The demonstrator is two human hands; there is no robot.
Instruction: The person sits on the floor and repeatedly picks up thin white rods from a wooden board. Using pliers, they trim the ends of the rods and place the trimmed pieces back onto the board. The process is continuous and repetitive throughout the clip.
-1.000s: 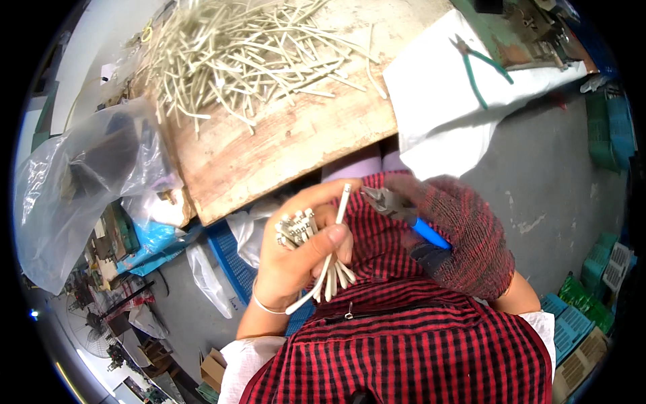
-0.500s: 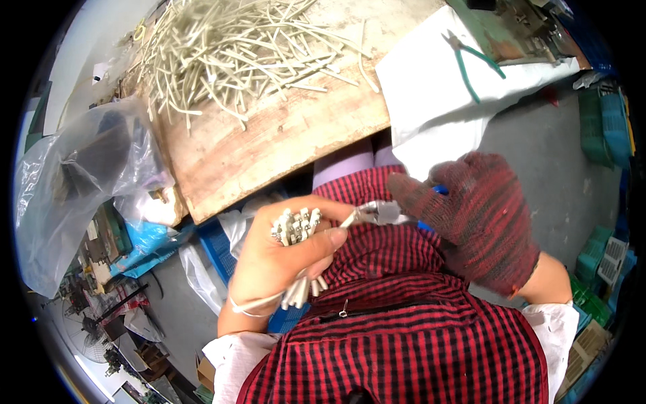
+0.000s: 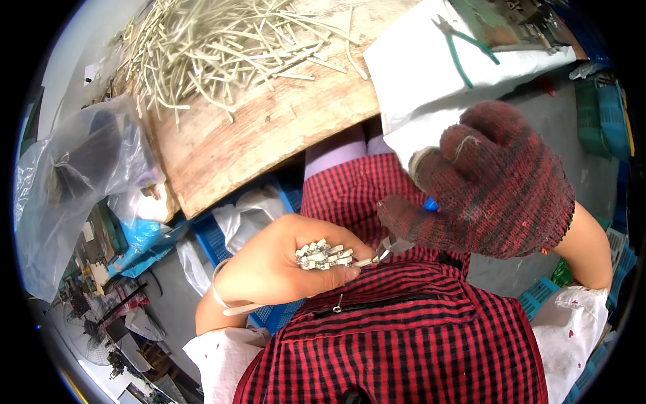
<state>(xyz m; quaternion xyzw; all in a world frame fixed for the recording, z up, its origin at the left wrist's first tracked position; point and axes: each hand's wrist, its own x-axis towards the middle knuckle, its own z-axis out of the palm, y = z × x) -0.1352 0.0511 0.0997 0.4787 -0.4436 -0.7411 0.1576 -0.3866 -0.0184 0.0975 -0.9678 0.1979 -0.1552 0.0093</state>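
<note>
Farthest left of the left hand, a clear bag [image 3: 101, 172] hangs in folds, with a fan [image 3: 82, 333] below it, nearer the rim. Between that bag and the hand, a blue bag [image 3: 145, 241] lies crumpled, and a blue crate [image 3: 210, 239] stands just beyond the wrist, a white bag [image 3: 250, 217] inside it. Ahead of the left hand is the table [image 3: 249, 145], with a loose pile [image 3: 215, 54] of pale tubes well apart from the fingers.

The left hand [image 3: 272, 266] is bare, with a thin white band [image 3: 217, 289] at the wrist. It is closed round a bunch of tubes [image 3: 323, 257], their ends (fitted with small metal bits) showing above the curled fingers. Thumb and forefinger pinch a single tube [image 3: 367, 261] that points toward the right hand. Another tube end shows under the wrist; whether it belongs to the pinched one I cannot tell.

Between the hands, at the pinched tube's tip, are the jaws of the pliers [image 3: 397, 247]; whether they bite is too small to tell. Below both hands spreads a checked apron [image 3: 397, 330]. The right hand [image 3: 494, 185], gloved, grasps the pliers, a bit of blue grip showing past the thumb. Ahead of it, a white cloth [image 3: 410, 87] bears green pliers [image 3: 447, 29], untouched. Farther right stands a green crate [image 3: 589, 121].
</note>
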